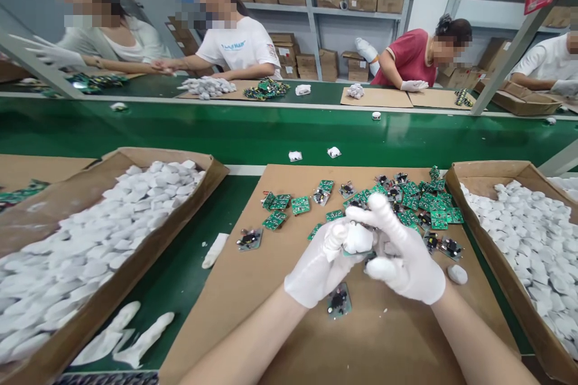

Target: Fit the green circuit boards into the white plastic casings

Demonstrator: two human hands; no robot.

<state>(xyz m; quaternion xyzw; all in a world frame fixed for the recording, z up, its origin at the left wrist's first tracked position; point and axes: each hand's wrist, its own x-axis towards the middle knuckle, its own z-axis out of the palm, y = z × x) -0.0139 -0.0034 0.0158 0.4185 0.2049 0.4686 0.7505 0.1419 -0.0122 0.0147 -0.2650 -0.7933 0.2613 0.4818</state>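
My left hand (pixel 316 267), in a white glove, is closed on a small circuit board (pixel 350 251) topped with a lump of white putty (pixel 359 237). My right hand (pixel 406 258), gloved too, curls its fingers round the right side of the same piece, the index finger near the top of the lump. Part of the board is hidden by the fingers. Below the hands a bare circuit board (pixel 338 301) lies on the cardboard sheet (pixel 280 313), component side up. To the right of my right hand sits a loose white lump (pixel 457 274).
Behind my hands is a pile of green circuit boards (pixel 410 198). Cardboard trays of white lumps stand left (pixel 217 171) and right (pixel 492 169). Cut glove fingers (pixel 149 337) lie at lower left. A green conveyor belt (pixel 226 132) carries finished-looking pieces; co-workers sit beyond it.
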